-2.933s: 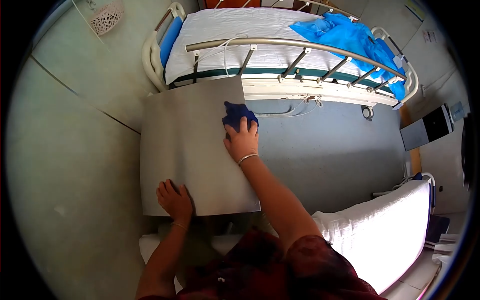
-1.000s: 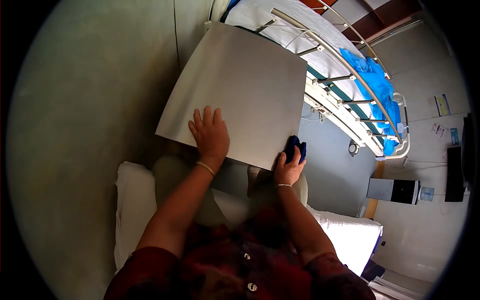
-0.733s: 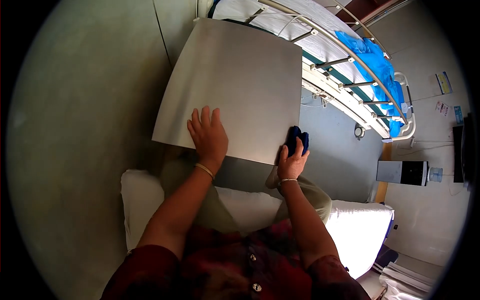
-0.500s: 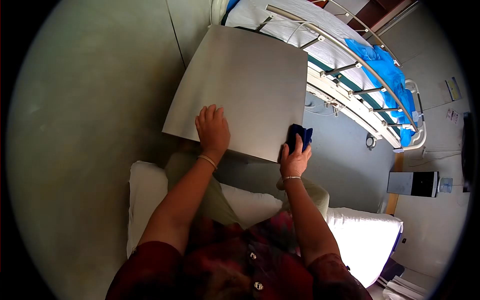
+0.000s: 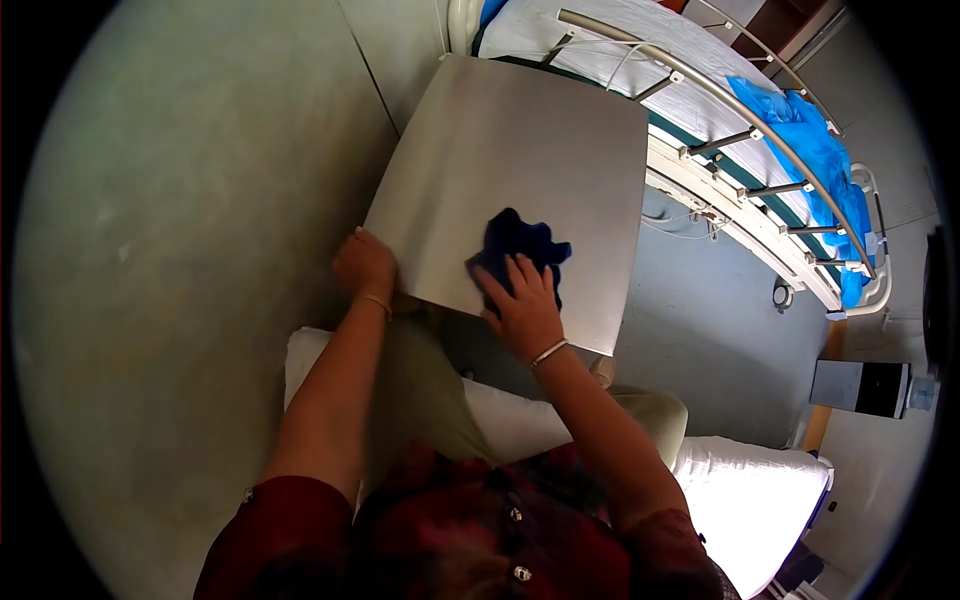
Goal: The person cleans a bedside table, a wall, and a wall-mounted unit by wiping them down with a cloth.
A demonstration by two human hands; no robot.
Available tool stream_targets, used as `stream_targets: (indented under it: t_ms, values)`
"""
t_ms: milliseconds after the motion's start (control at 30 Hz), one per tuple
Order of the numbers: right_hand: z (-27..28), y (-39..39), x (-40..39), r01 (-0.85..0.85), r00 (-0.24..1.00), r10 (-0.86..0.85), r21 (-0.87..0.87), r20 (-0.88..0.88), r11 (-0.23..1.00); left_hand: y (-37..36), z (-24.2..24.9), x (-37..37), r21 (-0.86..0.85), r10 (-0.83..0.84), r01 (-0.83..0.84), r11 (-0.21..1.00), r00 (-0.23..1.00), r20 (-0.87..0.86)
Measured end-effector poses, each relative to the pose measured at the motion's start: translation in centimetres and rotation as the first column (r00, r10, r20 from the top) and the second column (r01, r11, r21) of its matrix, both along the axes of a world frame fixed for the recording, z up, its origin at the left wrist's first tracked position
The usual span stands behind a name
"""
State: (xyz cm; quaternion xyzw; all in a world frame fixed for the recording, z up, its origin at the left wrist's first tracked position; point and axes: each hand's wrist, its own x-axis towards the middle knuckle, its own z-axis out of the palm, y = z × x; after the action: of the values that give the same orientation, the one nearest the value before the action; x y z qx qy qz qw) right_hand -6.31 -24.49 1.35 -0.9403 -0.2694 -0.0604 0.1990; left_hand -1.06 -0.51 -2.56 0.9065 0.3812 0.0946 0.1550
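Note:
A dark blue cloth (image 5: 517,236) lies partly spread on the grey, flat top of a small table (image 5: 560,140), near its front edge. My right hand (image 5: 528,315) presses on the cloth and holds it from the near side, fingers laid over the fabric. At the table's front left corner, my left hand (image 5: 365,264) is closed around the edge; some of its fingers are hidden.
A bed with metal side rails (image 5: 690,85) and blue plastic sheeting (image 5: 800,135) stands beyond the table. I sit on a white-covered surface (image 5: 745,490). A water dispenser (image 5: 860,388) is by the right wall.
My right hand has moved left with the cloth, which is now more spread out. My left hand has gone from lying on the tabletop to gripping its left corner. The view has shifted slightly.

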Motion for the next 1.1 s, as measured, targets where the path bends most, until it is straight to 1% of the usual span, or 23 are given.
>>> stream_targets:
  t_ms: [67,133,200,267,300,333,367,400,433,467,533,567,633,667,767,800,867,900,933,967,1000,1067,1100]
  values:
    - [-0.5,4.2,1.5,-0.167,0.986,0.168,0.091,0.001,0.982,0.1,-0.3,0.0,0.029,-0.016,0.016,0.999,1.0,-0.006]
    - [-1.2,8.0,2.4,-0.184,0.983,0.185,0.187,0.015,0.965,0.3,-0.7,0.0,0.009,-0.005,0.005,1.0,1.0,-0.012]
    - [-1.2,10.3,3.4,-0.194,0.981,0.191,0.188,0.036,0.963,0.8,-1.0,-0.1,-0.008,0.012,-0.012,1.0,1.0,-0.007]
    - [-1.3,11.1,4.8,-0.206,0.978,0.197,0.195,0.064,0.959,1.5,-1.1,-0.5,-0.062,-0.103,0.104,0.993,0.994,0.03]
    - [-1.5,10.9,5.6,-0.245,0.968,0.231,0.169,0.1,0.955,1.1,-0.6,-0.6,-0.058,-0.097,0.099,0.993,0.995,0.026]
    - [-1.7,10.5,6.5,-0.283,0.955,0.265,0.14,0.134,0.949,0.3,0.2,-0.6,-0.054,-0.043,0.043,0.998,0.999,0.006]
    - [-1.9,10.2,7.9,-0.251,0.96,0.231,0.124,0.16,0.96,-0.3,0.7,-0.5,-0.047,0.012,-0.013,0.999,1.0,-0.009]
    - [-1.4,9.5,9.4,-0.174,0.976,0.161,0.085,0.146,0.981,-0.4,0.7,-0.3,-0.044,0.017,-0.018,0.999,1.0,-0.007]
    - [-2.1,8.6,11.2,-0.078,0.98,0.056,0.11,0.192,0.991,-0.5,0.6,-0.2,-0.065,0.044,-0.043,0.997,0.999,0.01]
    - [-2.1,7.0,12.8,0.03,0.982,-0.042,0.065,0.183,0.997,-0.5,0.5,-0.3,-0.087,0.071,-0.069,0.994,0.997,0.024]
    - [-2.2,3.0,15.2,0.234,0.961,-0.218,-0.08,0.168,0.969,-0.4,0.5,-0.3,-0.097,0.072,-0.071,0.993,0.997,0.003]
    - [-1.7,0.7,15.8,0.319,0.945,-0.305,-0.125,0.121,0.939,-0.4,0.7,-0.3,-0.108,0.067,-0.069,0.992,0.998,-0.015]
    - [-1.6,-3.8,16.1,0.426,0.904,-0.415,-0.166,0.099,0.889,-0.5,0.6,-0.1,-0.112,0.086,-0.085,0.99,0.996,0.003]
    - [-1.6,-5.6,15.6,0.464,0.885,-0.448,-0.156,0.127,0.872,-0.7,0.6,-0.1,-0.112,0.1,-0.098,0.989,0.995,0.015]
    - [-2.3,-8.9,12.0,0.441,0.891,-0.416,-0.121,0.184,0.889,-1.0,1.6,-0.2,-0.124,0.077,-0.077,0.989,0.997,-0.005]
    - [-2.1,-9.2,10.2,0.427,0.896,-0.403,-0.113,0.186,0.897,-1.1,1.9,-0.3,-0.138,0.087,-0.086,0.987,0.996,-0.001]
    - [-2.1,-9.5,6.8,0.418,0.895,-0.395,-0.08,0.206,0.905,-1.2,2.4,-0.4,-0.111,0.038,-0.038,0.993,0.999,-0.001]
    - [-2.1,-9.4,5.0,0.423,0.892,-0.398,-0.085,0.213,0.902,-1.2,2.4,-0.5,-0.124,0.043,-0.042,0.991,0.999,0.006]
    - [-2.1,-9.2,3.1,0.425,0.891,-0.399,-0.086,0.219,0.901,-1.1,2.4,-0.5,-0.112,0.01,-0.008,0.994,1.0,0.02]
    - [-1.6,-8.7,1.4,0.413,0.898,-0.394,-0.063,0.198,0.909,-1.1,2.3,-0.6,-0.102,-0.021,0.024,0.994,0.999,0.032]
    - [-1.7,-8.3,-0.3,0.408,0.901,-0.392,-0.052,0.183,0.912,-1.1,2.3,-0.8,-0.117,-0.013,0.017,0.993,0.999,0.035]
    - [-1.5,-7.6,-3.1,0.403,0.909,-0.389,-0.074,0.148,0.912,-0.7,2.4,-0.5,-0.137,-0.015,0.012,0.991,1.0,-0.021]
    - [-1.2,-7.3,-4.2,0.389,0.917,-0.377,-0.081,0.129,0.918,-0.2,2.1,-0.4,-0.147,-0.012,0.011,0.989,1.0,-0.01]
